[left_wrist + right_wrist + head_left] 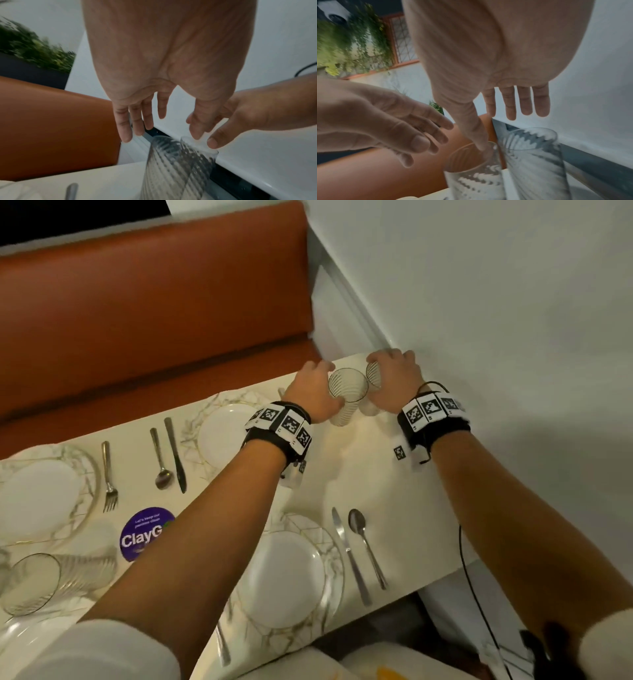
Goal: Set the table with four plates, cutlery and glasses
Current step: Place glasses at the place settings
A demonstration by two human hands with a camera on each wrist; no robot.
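Observation:
Two clear ribbed glasses stand side by side at the far right corner of the table: the left glass and the right glass. My left hand hovers over the left glass with its fingers straight and spread. My right hand is over the right glass, fingers straight, and its thumb reaches down to the left glass's rim. Neither hand's fingers curl round a glass.
White gold-veined plates lie at the far middle, near middle and left. Fork, spoon and knife lie between plates; another knife and spoon at right. A third glass stands near left. An orange bench backs the table; a wall runs along its right.

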